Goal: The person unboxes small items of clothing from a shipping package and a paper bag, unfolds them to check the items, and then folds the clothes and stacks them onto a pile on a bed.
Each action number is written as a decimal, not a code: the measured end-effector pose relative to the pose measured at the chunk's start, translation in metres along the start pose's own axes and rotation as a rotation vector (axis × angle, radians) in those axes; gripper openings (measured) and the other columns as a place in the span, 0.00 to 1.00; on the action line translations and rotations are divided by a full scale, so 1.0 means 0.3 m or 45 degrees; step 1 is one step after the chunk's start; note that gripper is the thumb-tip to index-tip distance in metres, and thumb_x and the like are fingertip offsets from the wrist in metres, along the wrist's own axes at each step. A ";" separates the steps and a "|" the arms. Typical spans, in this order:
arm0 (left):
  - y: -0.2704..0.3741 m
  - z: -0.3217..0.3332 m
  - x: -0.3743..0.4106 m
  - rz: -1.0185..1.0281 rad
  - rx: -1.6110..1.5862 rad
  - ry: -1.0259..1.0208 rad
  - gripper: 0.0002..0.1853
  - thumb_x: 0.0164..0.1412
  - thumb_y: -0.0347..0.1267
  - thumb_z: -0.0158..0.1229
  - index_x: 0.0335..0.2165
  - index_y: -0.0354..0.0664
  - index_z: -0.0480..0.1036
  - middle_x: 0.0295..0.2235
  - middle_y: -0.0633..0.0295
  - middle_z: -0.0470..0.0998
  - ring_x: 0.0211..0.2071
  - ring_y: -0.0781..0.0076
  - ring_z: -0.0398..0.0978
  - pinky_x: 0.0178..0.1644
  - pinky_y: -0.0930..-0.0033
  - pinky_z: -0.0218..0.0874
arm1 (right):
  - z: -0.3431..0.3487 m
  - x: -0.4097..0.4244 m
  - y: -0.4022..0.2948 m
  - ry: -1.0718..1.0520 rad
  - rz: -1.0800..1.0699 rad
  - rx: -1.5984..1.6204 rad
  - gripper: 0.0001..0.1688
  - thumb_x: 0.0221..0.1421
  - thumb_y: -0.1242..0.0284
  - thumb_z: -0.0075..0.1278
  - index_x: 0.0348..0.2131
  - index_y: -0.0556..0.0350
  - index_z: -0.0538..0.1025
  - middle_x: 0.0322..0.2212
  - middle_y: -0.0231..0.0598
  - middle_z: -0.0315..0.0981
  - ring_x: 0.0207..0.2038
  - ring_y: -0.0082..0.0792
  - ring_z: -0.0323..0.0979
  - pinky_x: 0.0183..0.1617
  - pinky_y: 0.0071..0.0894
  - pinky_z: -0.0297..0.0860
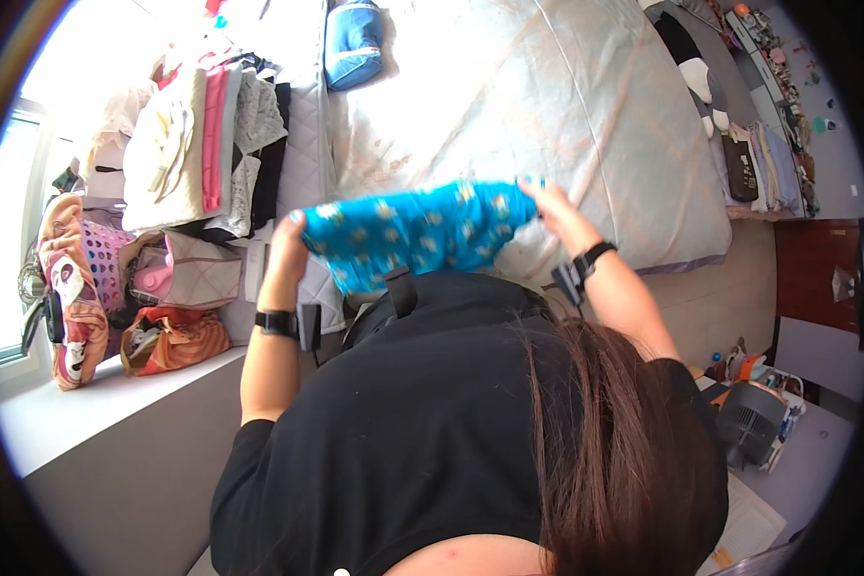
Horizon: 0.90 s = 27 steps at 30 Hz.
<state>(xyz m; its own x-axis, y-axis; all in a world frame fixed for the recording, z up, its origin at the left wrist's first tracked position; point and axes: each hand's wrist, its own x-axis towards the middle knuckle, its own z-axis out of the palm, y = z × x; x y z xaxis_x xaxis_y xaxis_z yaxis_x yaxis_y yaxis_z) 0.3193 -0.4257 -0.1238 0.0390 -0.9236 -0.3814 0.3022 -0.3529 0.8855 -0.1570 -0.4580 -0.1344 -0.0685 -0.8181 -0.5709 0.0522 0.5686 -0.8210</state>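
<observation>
A bright blue patterned cloth garment [421, 227] is stretched between my two hands, in front of my body and over the near edge of the bed. My left hand [288, 241] grips its left corner. At the upper right corner, my right hand [551, 201] pinches the fabric. The cloth hangs loosely, and its lower edge reaches my black shirt. What kind of garment it is, I cannot tell. Beneath and beyond it spreads a pale bedspread [475, 93] with faint stripes.
A blue zipped bag [354, 47] lies at the bed's far left. Folded clothes [216, 144] are stacked at left, near a striped bag [180, 338] on the white sill. More clothes [756, 165] lie at the far right. A dark desk fan [749, 421] stands on a table at lower right.
</observation>
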 end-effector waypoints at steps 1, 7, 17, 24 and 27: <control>0.071 0.007 0.032 0.099 -0.218 -0.066 0.16 0.59 0.39 0.52 0.39 0.36 0.69 0.38 0.58 0.75 0.41 0.65 0.71 0.50 0.61 0.59 | 0.013 0.013 -0.104 -0.016 -0.029 0.042 0.20 0.54 0.65 0.53 0.42 0.61 0.74 0.35 0.40 0.75 0.36 0.35 0.74 0.41 0.34 0.71; 0.436 0.154 -0.008 0.101 -0.524 -0.187 0.27 0.58 0.45 0.49 0.48 0.34 0.65 0.48 0.49 0.71 0.49 0.56 0.69 0.57 0.54 0.55 | 0.186 0.046 -0.519 -0.417 -0.363 0.565 0.23 0.53 0.71 0.53 0.48 0.59 0.67 0.40 0.44 0.71 0.41 0.35 0.72 0.45 0.39 0.70; 0.191 0.036 -0.109 0.031 -0.018 -0.026 0.21 0.58 0.40 0.56 0.47 0.40 0.68 0.43 0.60 0.74 0.42 0.65 0.73 0.50 0.60 0.62 | 0.252 0.111 -0.487 -0.321 -1.022 -0.156 0.23 0.44 0.85 0.54 0.43 0.58 0.70 0.36 0.39 0.74 0.39 0.29 0.72 0.46 0.27 0.69; 0.500 -0.122 -0.226 0.458 0.133 0.988 0.19 0.52 0.42 0.63 0.34 0.37 0.73 0.30 0.62 0.75 0.29 0.75 0.71 0.35 0.71 0.63 | 0.368 -0.066 -0.765 0.177 -1.582 -0.881 0.26 0.41 0.55 0.63 0.36 0.50 0.73 0.20 0.34 0.73 0.24 0.27 0.72 0.31 0.25 0.67; 0.574 -0.127 -0.299 0.795 0.045 1.063 0.19 0.53 0.44 0.62 0.33 0.38 0.73 0.27 0.66 0.74 0.23 0.79 0.70 0.23 0.77 0.57 | 0.465 -0.120 -0.857 0.141 -1.551 -0.757 0.23 0.39 0.52 0.63 0.33 0.40 0.74 0.25 0.29 0.76 0.31 0.29 0.73 0.43 0.46 0.57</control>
<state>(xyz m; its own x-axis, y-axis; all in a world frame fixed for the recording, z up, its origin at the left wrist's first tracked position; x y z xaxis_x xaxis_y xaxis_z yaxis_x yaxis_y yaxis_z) 0.4041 -0.3980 0.0526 0.8292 -0.5506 0.0964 -0.0255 0.1350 0.9905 -0.0289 -0.5869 0.0978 0.1571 -0.8284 0.5376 -0.5304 -0.5300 -0.6616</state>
